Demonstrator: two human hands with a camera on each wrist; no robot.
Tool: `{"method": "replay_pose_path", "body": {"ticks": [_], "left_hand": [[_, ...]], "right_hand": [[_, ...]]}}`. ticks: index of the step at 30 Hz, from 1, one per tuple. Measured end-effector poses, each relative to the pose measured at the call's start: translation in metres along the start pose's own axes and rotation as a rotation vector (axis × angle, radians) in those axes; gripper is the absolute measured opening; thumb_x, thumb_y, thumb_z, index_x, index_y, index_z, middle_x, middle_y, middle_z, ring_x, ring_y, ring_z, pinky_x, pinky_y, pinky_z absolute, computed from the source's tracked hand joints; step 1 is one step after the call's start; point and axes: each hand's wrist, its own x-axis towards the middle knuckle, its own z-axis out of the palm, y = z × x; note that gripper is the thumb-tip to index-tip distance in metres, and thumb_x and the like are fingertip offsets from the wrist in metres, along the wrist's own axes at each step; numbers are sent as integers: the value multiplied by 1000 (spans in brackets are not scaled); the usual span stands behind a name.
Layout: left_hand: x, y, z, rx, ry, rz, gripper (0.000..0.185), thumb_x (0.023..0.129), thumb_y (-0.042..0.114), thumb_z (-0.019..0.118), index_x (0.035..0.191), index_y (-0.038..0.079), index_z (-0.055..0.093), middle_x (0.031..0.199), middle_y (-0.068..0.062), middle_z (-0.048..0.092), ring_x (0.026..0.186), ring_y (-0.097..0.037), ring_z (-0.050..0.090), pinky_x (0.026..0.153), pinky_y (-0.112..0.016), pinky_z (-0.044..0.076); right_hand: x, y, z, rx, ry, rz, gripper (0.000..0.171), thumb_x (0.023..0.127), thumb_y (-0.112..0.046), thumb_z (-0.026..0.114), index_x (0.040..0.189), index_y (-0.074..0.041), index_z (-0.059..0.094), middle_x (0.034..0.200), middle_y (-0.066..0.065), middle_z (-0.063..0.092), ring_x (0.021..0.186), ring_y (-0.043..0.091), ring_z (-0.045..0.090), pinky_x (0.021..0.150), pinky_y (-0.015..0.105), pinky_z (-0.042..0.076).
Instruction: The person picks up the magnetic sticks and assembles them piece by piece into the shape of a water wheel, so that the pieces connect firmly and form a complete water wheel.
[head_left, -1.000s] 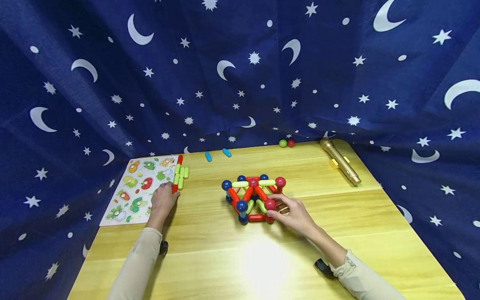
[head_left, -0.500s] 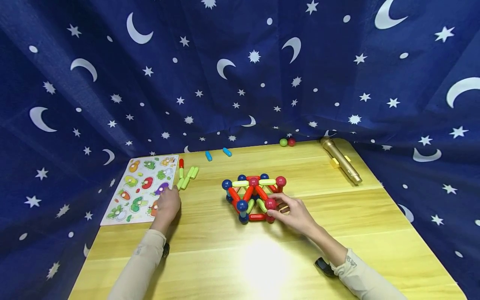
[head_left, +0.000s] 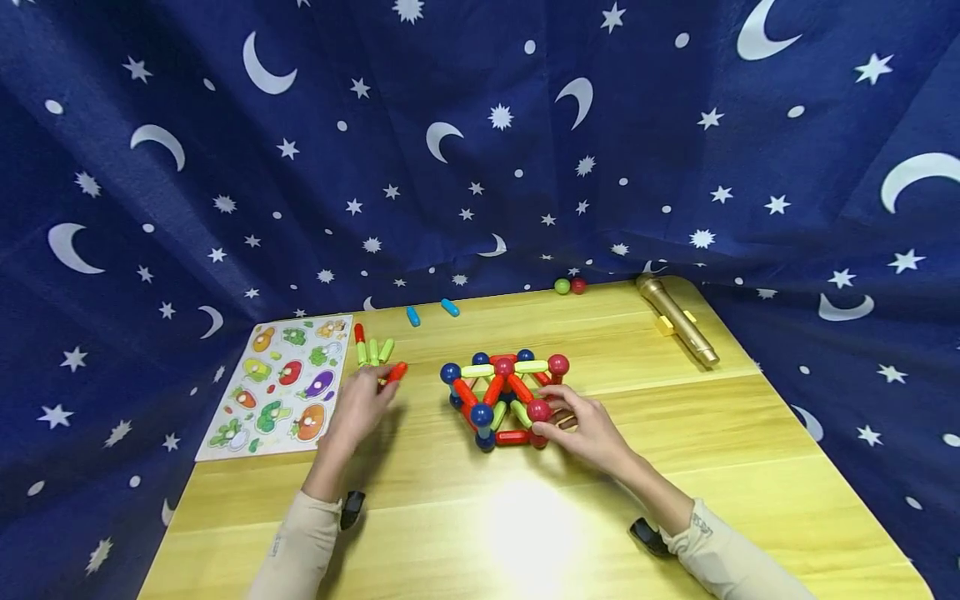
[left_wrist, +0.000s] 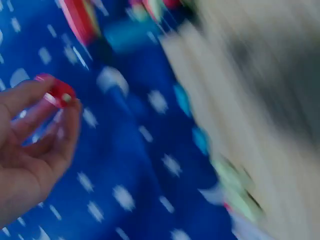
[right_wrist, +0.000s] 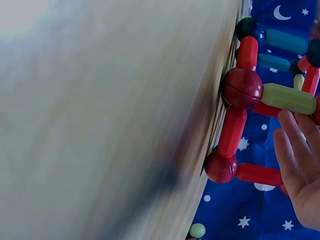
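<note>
My left hand [head_left: 360,407] pinches a red magnetic rod [head_left: 398,371] between thumb and fingers, raised near the loose rods. The left wrist view is blurred, but the red rod's end [left_wrist: 64,95] shows at the fingertips. Mid-table stands a frame of magnetic rods and balls [head_left: 482,415], with blue and red balls joined by red, yellow-green and blue rods. At its front right corner my right hand [head_left: 594,429] holds it, thumb and forefinger about the red ball [head_left: 538,410]. In the right wrist view, fingers [right_wrist: 287,150] lie against the frame's side; the thumb is hidden.
Several yellow-green rods [head_left: 386,349] and another red rod [head_left: 358,332] lie beside a vegetable picture board [head_left: 251,400]. Two blue rods [head_left: 449,307], a green ball [head_left: 562,286] and a red ball [head_left: 578,286] lie along the back edge. A gold microphone [head_left: 678,323] lies back right.
My left hand has moved right from the board's edge, bringing up a red rod. The yellow-green rods beside it have shifted apart. My right hand stays on the frame.
</note>
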Motion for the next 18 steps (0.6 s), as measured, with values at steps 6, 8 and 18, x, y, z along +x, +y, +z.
{"method": "replay_pose_path", "body": {"ticks": [6,8,18], "left_hand": [[-17,80,20,-147,-48,337,30,85,19,75,113,10,72,108,-8,74,94,-25,70,82,-39,55],[-21,93,30,-88,-39,430,31,83,23,77,112,13,73,106,-5,75,100,-26,68,89,-43,52],[-23,107,57,150,66,520,26,81,34,78,105,26,74,100,6,76,98,-19,63,91,-44,40]], "right_hand": [[-1,-1,0,-13,7,40,43,79,-29,80,114,-15,59,104,5,75,91,19,73,88,47,54],[-2,0,0,-10,3,30,41,79,-28,80,113,-16,60,103,4,75,90,19,73,87,46,54],[-1,1,-1,-8,2,-6,38,80,-24,80,111,-15,60,101,5,75,85,17,73,79,43,57]]}}
